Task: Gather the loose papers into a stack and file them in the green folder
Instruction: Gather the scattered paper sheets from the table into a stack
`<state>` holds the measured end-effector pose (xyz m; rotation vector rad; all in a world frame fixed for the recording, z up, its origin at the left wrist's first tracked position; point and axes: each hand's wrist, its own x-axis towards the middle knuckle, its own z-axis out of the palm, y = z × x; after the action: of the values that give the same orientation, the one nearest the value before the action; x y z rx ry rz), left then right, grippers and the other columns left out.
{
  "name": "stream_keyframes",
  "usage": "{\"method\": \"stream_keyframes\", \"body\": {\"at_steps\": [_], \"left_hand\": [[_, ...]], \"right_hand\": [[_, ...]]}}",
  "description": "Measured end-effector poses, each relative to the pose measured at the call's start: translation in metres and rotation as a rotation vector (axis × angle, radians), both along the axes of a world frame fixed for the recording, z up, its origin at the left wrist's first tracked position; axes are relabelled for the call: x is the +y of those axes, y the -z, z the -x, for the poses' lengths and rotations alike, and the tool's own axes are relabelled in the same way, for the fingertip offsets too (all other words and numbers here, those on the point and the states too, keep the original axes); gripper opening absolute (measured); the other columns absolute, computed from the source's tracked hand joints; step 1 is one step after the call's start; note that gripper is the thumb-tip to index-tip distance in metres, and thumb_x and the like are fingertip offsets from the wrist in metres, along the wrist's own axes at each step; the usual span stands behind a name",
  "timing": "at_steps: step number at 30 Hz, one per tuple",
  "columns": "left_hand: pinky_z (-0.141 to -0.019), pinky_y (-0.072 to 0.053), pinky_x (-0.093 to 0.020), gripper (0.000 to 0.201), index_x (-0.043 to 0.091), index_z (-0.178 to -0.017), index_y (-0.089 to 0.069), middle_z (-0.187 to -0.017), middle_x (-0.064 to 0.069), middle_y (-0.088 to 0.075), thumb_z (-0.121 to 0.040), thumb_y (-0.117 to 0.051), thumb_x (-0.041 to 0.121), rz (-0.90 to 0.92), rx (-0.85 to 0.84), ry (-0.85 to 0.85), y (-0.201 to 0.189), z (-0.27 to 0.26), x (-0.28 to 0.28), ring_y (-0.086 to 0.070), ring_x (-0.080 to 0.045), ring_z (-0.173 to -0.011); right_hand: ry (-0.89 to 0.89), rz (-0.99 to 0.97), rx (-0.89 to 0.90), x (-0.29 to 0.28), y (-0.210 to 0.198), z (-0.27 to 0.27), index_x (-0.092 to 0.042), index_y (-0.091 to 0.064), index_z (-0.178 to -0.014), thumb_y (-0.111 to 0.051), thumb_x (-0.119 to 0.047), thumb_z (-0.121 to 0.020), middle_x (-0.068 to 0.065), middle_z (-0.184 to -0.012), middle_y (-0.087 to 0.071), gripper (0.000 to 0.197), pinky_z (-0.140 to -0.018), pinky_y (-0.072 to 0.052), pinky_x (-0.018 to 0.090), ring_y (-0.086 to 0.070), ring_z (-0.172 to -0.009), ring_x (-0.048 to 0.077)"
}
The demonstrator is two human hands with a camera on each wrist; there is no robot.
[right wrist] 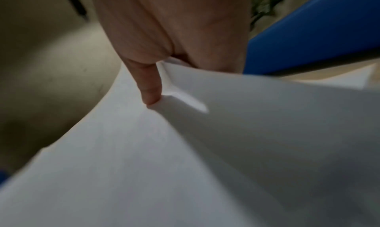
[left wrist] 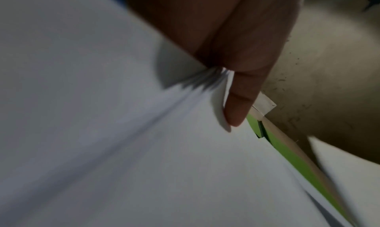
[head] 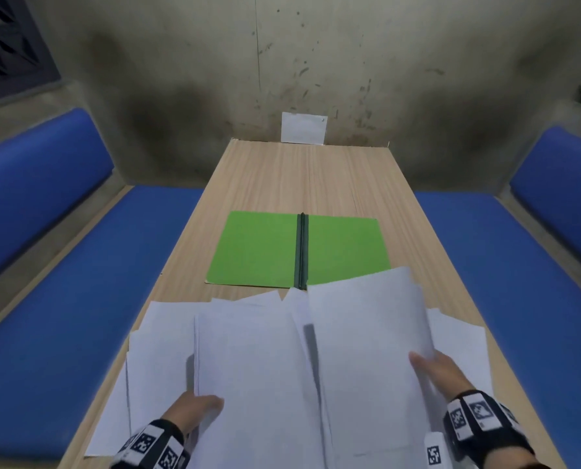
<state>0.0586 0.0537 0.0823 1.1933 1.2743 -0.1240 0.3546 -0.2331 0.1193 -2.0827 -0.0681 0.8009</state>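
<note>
A green folder (head: 258,248) lies open on the wooden table (head: 299,177), its dark spine clip down the middle. White papers (head: 255,367) spread loosely over the near half of the table. My left hand (head: 194,411) pinches the left bundle (left wrist: 123,149) at its near edge, thumb on top. My right hand (head: 434,370) grips a second bundle (head: 367,333) by its right edge and holds it raised above the other sheets, overlapping the folder's near right corner. In the right wrist view the thumb (right wrist: 148,84) presses on the top sheet (right wrist: 185,149).
Blue benches (head: 62,282) run along both sides of the table. A small white card (head: 303,127) leans against the stained wall at the table's far end. Loose sheets lie near the table's left edge (head: 109,424) and right edge (head: 461,343).
</note>
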Motion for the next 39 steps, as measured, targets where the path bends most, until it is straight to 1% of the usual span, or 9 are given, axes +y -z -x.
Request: {"method": "stream_keyframes", "body": {"at_steps": [6,9,12,21,24,27,30,36,39], "left_hand": [[-0.066,-0.049,-0.034,0.027,-0.013,-0.109,-0.058,-0.096,-0.027,-0.065,-0.084,-0.055,-0.005,0.094,-0.101,-0.058,-0.006,-0.003,-0.009,-0.062,-0.037,-0.083],[-0.065,-0.047,-0.032,0.025,-0.009,-0.108,-0.057,-0.089,-0.022,-0.066,-0.083,-0.057,-0.008,0.036,-0.121,-0.054,-0.008,-0.005,-0.013,-0.062,-0.033,-0.080],[-0.064,-0.045,-0.029,0.035,0.000,-0.112,-0.053,-0.092,-0.016,-0.066,-0.079,-0.062,-0.008,-0.032,-0.170,-0.009,-0.013,-0.004,-0.015,-0.060,-0.027,-0.082],[-0.072,-0.047,-0.031,0.057,0.000,-0.120,-0.055,-0.102,-0.014,-0.067,-0.067,-0.072,0.015,-0.094,-0.139,0.052,-0.021,-0.002,-0.013,-0.061,-0.028,-0.091],[-0.085,-0.047,-0.034,0.073,0.010,-0.135,-0.041,-0.114,-0.010,-0.063,-0.067,-0.063,0.024,-0.189,-0.130,0.085,-0.022,-0.002,-0.013,-0.059,-0.027,-0.102],[-0.104,-0.038,-0.038,0.056,0.013,-0.140,-0.035,-0.132,-0.012,-0.054,-0.087,-0.055,0.017,-0.296,-0.096,0.112,-0.030,-0.003,-0.011,-0.051,-0.028,-0.117],[-0.101,-0.039,-0.037,0.047,0.014,-0.136,-0.040,-0.129,-0.012,-0.056,-0.090,-0.049,0.013,-0.389,-0.102,0.059,-0.037,0.001,-0.001,-0.052,-0.026,-0.107],[-0.095,-0.044,-0.043,0.041,0.016,-0.130,-0.046,-0.114,-0.010,-0.059,-0.090,-0.049,0.009,-0.484,-0.149,-0.135,-0.056,0.013,0.025,-0.057,-0.032,-0.103],[-0.091,-0.042,-0.038,0.040,0.011,-0.129,-0.047,-0.116,-0.011,-0.058,-0.089,-0.049,0.004,-0.548,-0.181,-0.181,-0.067,0.012,0.033,-0.054,-0.027,-0.097]], "right_hand": [[-0.218,0.305,-0.175,0.044,0.008,-0.002,-0.014,-0.062,-0.078,-0.057,-0.021,-0.088,0.017,-0.101,-0.058,0.013,-0.070,-0.046,0.031,-0.058,-0.088,0.027],[-0.322,0.432,-0.214,0.057,0.007,-0.010,-0.009,-0.057,-0.126,-0.061,-0.024,-0.086,0.015,-0.147,-0.039,0.043,-0.103,-0.037,0.028,-0.043,-0.132,0.025],[-0.409,0.502,-0.212,0.065,0.004,-0.013,-0.002,-0.032,-0.144,-0.057,-0.025,-0.088,0.008,-0.158,-0.021,0.066,-0.114,-0.025,0.030,-0.013,-0.147,0.027],[-0.488,0.726,-0.318,0.069,0.004,-0.020,-0.020,-0.062,-0.106,-0.055,-0.023,-0.078,0.004,-0.105,-0.059,0.029,-0.090,-0.046,0.030,-0.054,-0.115,0.023],[-0.453,0.547,-0.336,0.064,0.008,-0.022,-0.015,-0.063,-0.098,-0.055,-0.011,-0.081,0.009,-0.100,-0.064,0.019,-0.072,-0.041,0.025,-0.060,-0.106,0.027],[-0.360,0.339,-0.288,0.047,0.005,-0.024,-0.014,-0.052,-0.116,-0.059,-0.003,-0.081,0.010,-0.101,-0.060,0.037,-0.072,-0.038,0.026,-0.058,-0.093,0.026],[-0.290,0.255,-0.196,0.021,0.004,-0.024,-0.009,-0.045,-0.134,-0.064,-0.003,-0.080,0.012,-0.109,-0.060,0.058,-0.077,-0.040,0.027,-0.054,-0.093,0.023],[-0.291,0.342,-0.030,-0.018,0.014,-0.012,-0.001,-0.063,-0.116,-0.061,-0.012,-0.087,0.013,-0.102,-0.064,0.031,-0.077,-0.043,0.028,-0.061,-0.095,0.027],[-0.203,0.266,-0.028,-0.025,0.014,-0.005,-0.003,-0.064,-0.106,-0.057,-0.009,-0.089,0.012,-0.090,-0.065,0.019,-0.063,-0.043,0.027,-0.061,-0.087,0.028]]}}
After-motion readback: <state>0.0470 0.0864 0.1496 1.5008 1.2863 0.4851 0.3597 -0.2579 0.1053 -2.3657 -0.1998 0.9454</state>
